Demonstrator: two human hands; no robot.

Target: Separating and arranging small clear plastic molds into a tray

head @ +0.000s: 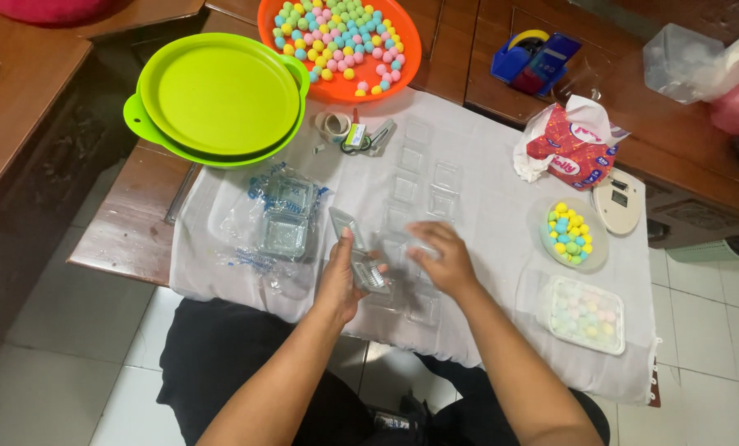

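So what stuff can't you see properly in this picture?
Head view only:
- Clear plastic box lid in the left hand: its lower end is covered by the fingers.
- Right hand: motion blur and clear plastic hide whether its grip holds anything.
- Pink bundle: cut off by the top edge.
- Small white scale: display too small to make out.

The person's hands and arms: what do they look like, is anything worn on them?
Both arms are bare from the elbows down: no sleeves show, and no gloves. The left hand and the right hand carry no watch or bracelet that can be seen; rings are too small to tell. Dark clothing covers the lap below the table edge.
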